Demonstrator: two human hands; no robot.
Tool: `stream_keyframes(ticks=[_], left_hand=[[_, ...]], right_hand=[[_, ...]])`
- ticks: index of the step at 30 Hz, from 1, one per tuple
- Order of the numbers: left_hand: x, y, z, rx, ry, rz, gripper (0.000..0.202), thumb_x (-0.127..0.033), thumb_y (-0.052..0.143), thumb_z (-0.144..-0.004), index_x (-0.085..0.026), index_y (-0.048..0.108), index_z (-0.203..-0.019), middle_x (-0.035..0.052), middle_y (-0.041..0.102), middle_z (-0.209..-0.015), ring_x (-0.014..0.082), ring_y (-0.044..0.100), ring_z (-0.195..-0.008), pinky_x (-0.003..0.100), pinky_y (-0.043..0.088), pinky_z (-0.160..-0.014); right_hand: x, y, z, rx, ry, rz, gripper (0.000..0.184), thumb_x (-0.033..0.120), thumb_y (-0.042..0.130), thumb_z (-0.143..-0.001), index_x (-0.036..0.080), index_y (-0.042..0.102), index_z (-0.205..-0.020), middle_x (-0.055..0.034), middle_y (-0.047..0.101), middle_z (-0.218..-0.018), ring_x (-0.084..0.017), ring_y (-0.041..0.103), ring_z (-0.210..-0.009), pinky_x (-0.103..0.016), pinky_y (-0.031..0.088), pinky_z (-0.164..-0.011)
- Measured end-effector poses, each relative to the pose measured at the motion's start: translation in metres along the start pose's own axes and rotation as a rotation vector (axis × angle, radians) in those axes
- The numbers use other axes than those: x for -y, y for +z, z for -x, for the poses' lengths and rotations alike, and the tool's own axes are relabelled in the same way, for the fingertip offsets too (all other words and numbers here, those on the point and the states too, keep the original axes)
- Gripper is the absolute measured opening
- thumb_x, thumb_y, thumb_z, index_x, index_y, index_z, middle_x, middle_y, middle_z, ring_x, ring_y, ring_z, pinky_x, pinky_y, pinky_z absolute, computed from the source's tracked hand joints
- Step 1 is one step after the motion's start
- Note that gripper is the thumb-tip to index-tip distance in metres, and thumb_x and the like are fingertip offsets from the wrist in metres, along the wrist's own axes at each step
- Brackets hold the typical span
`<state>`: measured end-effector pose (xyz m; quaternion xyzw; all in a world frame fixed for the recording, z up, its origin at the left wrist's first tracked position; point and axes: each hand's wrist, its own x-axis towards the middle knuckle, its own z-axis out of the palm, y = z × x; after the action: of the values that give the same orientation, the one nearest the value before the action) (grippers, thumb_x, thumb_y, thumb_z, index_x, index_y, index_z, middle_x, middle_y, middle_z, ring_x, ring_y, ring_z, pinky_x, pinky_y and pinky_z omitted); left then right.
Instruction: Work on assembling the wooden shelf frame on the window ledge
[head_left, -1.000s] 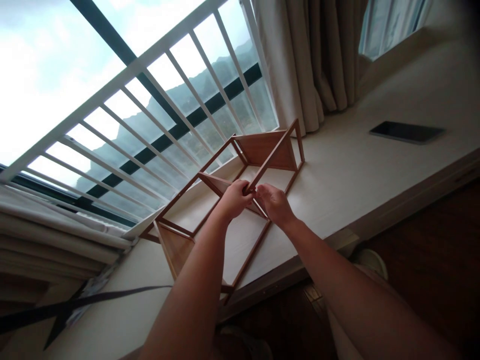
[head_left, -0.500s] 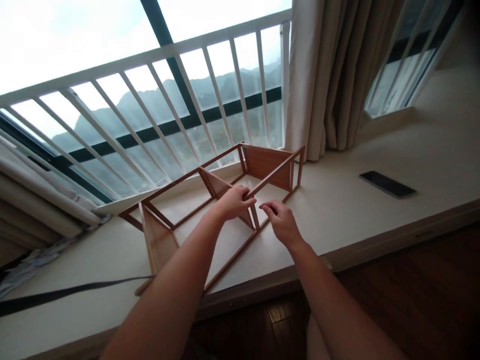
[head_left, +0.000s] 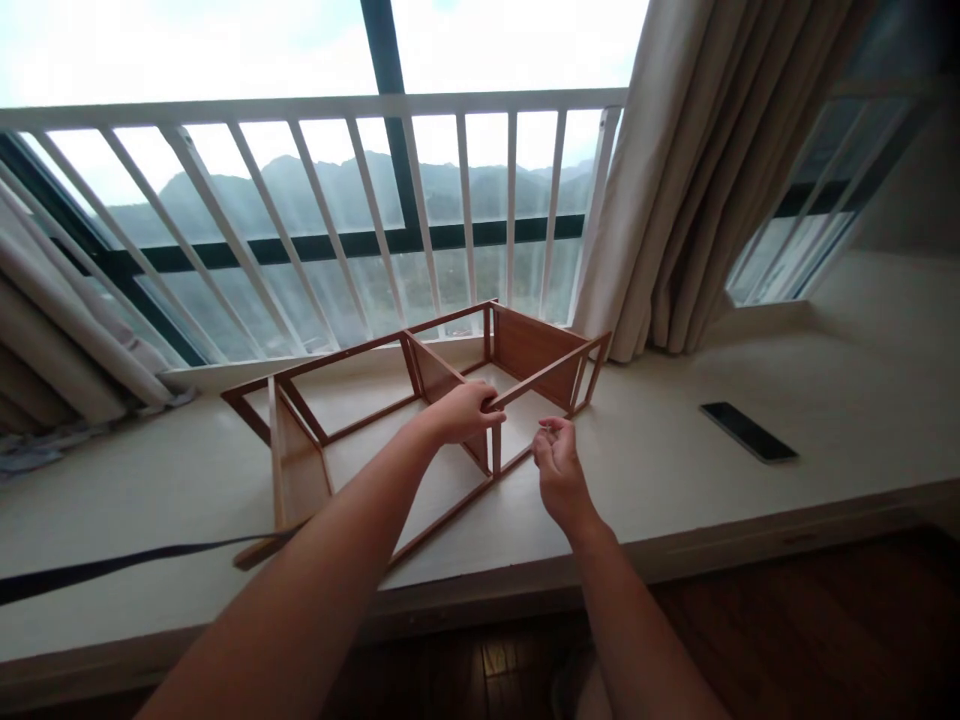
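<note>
A window point(head_left: 517, 45) filled the back, hills beyond its glass, with a white railing point(head_left: 315, 107) across it. Below ran a pale surface point(head_left: 637, 500), its back edge along the window and its front edge above a dark floor point(head_left: 810, 620). The right curtain point(head_left: 660, 200) hung down to the back edge; the left curtain point(head_left: 60, 320) gathered towards the back left corner.

The wooden frame point(head_left: 437, 375) lay on the surface, right of its left end, stretching from near the back edge beside the right curtain down towards the front edge. Three boards crossed it: a right board point(head_left: 536, 355), one in the middle, and a left board point(head_left: 300, 465).

A dark strap point(head_left: 150, 553) ran over the surface's left part, above the front edge, to the frame's left end. The left hand point(head_left: 469, 408) was wrapped round a bar of the frame by the middle board, fingers gripping it. The right hand point(head_left: 559, 460) stood just beside, apart from the bar, fingers curled, thumb and forefinger together; anything between them was too small to tell. A black phone point(head_left: 748, 432) lay flat towards the surface's right end, well apart from the frame.
</note>
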<state>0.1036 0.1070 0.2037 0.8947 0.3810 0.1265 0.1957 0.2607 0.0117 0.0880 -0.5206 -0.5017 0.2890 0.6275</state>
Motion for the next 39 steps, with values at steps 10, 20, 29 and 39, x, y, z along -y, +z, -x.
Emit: stream_keyframes(ticks=[10, 20, 29, 39], left_hand=[[-0.001, 0.000, 0.001, -0.019, 0.008, -0.058, 0.012, -0.026, 0.064, -0.080, -0.016, 0.061, -0.075, -0.0001, 0.058, -0.074, 0.0150, 0.053, -0.069, 0.026, 0.039, -0.062], [0.001, 0.002, 0.000, -0.033, 0.030, -0.100, 0.013, -0.026, 0.061, -0.082, -0.014, 0.067, -0.080, 0.0040, 0.061, -0.084, 0.0150, 0.055, -0.072, 0.025, 0.043, -0.066], [0.000, 0.002, 0.000, -0.026, 0.023, -0.119, 0.014, -0.024, 0.060, -0.082, -0.014, 0.069, -0.082, 0.0057, 0.065, -0.086, 0.0166, 0.056, -0.075, 0.026, 0.043, -0.067], [0.004, 0.004, 0.000, -0.034, 0.047, -0.113, 0.015, -0.027, 0.059, -0.082, -0.016, 0.069, -0.081, 0.0061, 0.067, -0.085, 0.0171, 0.058, -0.074, 0.026, 0.042, -0.066]], right_hand=[[0.005, 0.009, -0.005, 0.059, 0.088, 0.104, 0.011, 0.028, 0.051, -0.082, 0.023, 0.041, -0.087, 0.0068, 0.041, -0.064, -0.014, 0.039, -0.058, -0.028, 0.031, -0.058], [0.003, 0.008, -0.009, 0.151, 0.024, 0.059, 0.005, 0.020, 0.048, -0.079, 0.022, 0.046, -0.082, 0.0055, 0.040, -0.066, -0.013, 0.038, -0.060, -0.027, 0.033, -0.057], [0.011, 0.008, -0.004, -0.017, 0.025, -0.064, 0.030, 0.042, 0.065, -0.085, 0.018, 0.055, -0.101, -0.0056, 0.072, -0.083, -0.017, 0.063, -0.071, -0.033, 0.050, -0.074], [0.021, 0.009, -0.001, -0.242, -0.190, 0.210, 0.031, 0.046, 0.068, -0.084, 0.016, 0.069, -0.092, 0.0032, 0.054, -0.061, -0.012, 0.049, -0.055, -0.025, 0.040, -0.056]])
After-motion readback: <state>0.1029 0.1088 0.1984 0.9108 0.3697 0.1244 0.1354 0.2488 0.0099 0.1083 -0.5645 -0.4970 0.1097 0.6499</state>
